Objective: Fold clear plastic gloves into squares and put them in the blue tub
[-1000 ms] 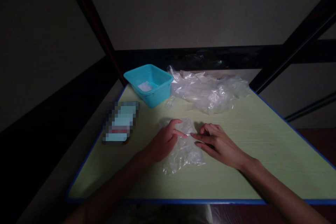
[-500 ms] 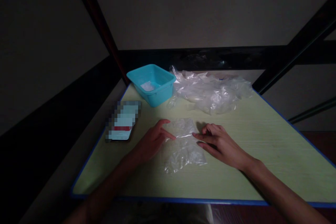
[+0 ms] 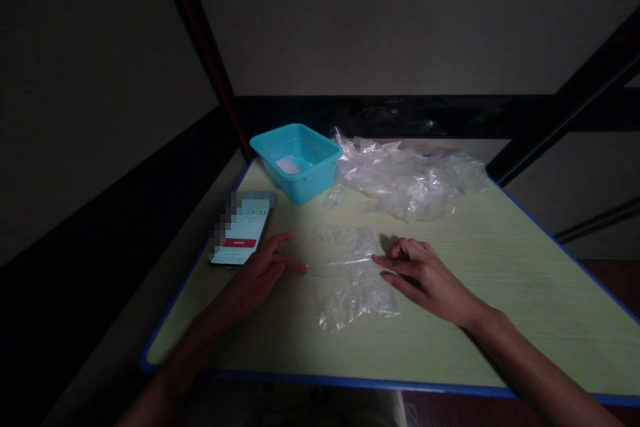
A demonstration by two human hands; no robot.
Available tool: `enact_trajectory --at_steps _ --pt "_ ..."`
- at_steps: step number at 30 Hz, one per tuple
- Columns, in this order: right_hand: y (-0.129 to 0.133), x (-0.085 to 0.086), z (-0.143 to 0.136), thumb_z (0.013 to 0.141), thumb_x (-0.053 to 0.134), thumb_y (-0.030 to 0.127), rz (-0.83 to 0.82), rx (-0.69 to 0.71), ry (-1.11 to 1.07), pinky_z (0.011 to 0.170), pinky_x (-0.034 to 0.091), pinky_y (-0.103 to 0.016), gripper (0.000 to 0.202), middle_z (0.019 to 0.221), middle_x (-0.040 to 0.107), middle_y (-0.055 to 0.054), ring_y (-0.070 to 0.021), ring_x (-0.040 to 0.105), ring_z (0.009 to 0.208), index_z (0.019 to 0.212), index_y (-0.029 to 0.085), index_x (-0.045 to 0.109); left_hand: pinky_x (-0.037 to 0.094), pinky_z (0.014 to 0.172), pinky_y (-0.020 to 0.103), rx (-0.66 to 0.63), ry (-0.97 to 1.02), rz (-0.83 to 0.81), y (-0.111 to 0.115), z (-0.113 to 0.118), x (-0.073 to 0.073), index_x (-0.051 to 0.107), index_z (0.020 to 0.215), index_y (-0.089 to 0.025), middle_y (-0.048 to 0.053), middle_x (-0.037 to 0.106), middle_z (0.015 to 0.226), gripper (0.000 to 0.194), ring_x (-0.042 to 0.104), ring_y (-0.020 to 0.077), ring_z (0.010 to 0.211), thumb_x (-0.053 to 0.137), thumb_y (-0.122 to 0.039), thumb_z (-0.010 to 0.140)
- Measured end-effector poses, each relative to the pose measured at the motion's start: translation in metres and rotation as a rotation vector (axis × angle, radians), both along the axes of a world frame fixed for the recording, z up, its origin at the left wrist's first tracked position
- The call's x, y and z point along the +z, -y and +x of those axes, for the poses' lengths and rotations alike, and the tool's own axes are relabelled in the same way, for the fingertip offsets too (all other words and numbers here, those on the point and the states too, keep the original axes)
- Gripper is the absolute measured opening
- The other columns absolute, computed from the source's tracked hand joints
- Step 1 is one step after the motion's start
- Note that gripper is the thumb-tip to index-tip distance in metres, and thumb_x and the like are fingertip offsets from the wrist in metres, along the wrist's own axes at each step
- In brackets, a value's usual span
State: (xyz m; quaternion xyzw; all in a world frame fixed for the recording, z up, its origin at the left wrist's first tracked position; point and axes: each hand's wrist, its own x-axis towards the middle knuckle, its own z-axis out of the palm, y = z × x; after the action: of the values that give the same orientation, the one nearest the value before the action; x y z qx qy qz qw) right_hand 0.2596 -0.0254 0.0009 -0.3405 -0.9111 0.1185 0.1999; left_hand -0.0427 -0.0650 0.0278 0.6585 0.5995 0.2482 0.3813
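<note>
Though right hand at edge of plastic, open tabletop rightward.

Pixels are hiding phone's left side. Frame edge is cropping near forearms. Film's left edge is looking blurry.

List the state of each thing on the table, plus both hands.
Clear, roughly rectangular plastic film: laid out flat, wrinkled.
Teal rectangular plastic basin: upright, open, pale piece inside.
Clear plastic heap: crumpled.
Dark-edged rectangular phone: screen lit, partly pixelated.
Left hand: fingers apart, one at the film's left edge.
Right hand: pointing finger at the right edge.
</note>
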Motion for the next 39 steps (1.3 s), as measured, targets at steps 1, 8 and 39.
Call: enact_trajectory --at_steps 1,8,39 --pt "0.0 0.0 0.0 0.089 0.049 0.027 0.004 -0.001 -0.002 0.076 0.041 -0.04 0.032 0.09 0.055 -0.008 -0.022 0.053 0.087 0.119 0.023 0.061 0.038 0.084 0.035 0.003 -0.007 0.007 0.001 -0.002 0.0 0.038 0.122 -0.015 0.005 0.071 0.094 0.041 0.06 0.0218 0.091 0.034 -0.028 0.083" --pt "0.0 -0.001 0.0 0.088 0.05 0.025 0.018 0.0 0.016 0.076 0.042 -0.04 0.03 0.09 0.055 -0.009 -0.022 0.054 0.086 0.115 0.021 0.063 0.032 0.094 0.038 0.06 -0.017 0.079 0.004 -0.01 -0.001 0.042 0.119 -0.016 0.005 0.071 0.088 0.038 0.057 0.0235 0.102 0.036 -0.029 0.084" --pt "0.033 0.031 0.0 0.093 0.036 0.009 0.497 0.339 0.162 0.076 0.051 -0.032 0.032 0.095 0.07 -0.006 -0.0166 0.061 0.088 0.113 0.014 0.06 0.038 0.099 0.038 -0.386 -0.005 0.215 0.002 0.042 -0.02 0.046 0.119 -0.016 0.011 0.054 0.12 0.041 0.048 0.0197 0.114 0.036 -0.006 0.08"
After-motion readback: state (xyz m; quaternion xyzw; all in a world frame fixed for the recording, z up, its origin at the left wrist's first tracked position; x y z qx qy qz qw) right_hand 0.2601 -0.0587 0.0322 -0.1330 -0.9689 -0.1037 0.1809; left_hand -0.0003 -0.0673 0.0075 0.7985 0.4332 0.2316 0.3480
